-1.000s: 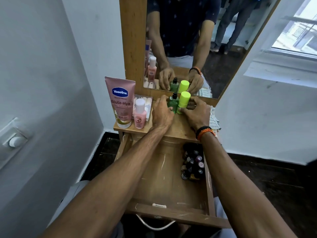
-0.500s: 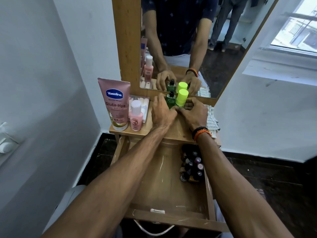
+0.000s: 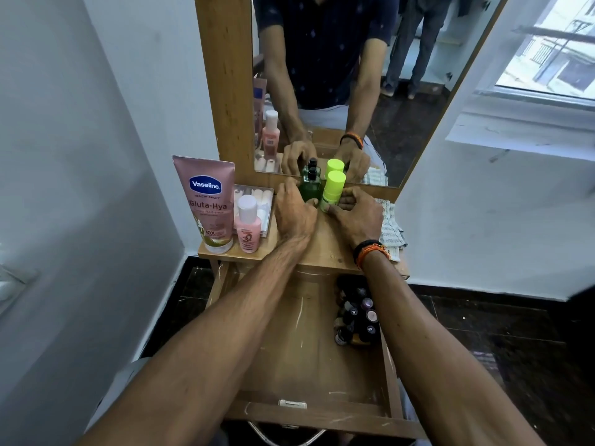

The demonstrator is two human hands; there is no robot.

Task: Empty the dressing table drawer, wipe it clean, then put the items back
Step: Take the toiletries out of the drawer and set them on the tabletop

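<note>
Little had moved: both hands stayed at the mirror, left hand (image 3: 294,214) gripping the green bottle (image 3: 309,188), right hand (image 3: 355,217) pinching the lime tube (image 3: 332,189) on the surface (image 3: 325,249). Small bottles (image 3: 355,320) remained in the drawer (image 3: 289,355); emptying looked unfinished.

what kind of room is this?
Likely a bedroom or dressing corner in a home. A small wooden dressing table with a tall mirror stands against white walls, toiletries like a Vaseline tube sit on top, and its open drawer holds small bottles.

Both arms reach forward, left hand (image 3: 294,214) and right hand (image 3: 355,217) curled, nearly touching.
</note>
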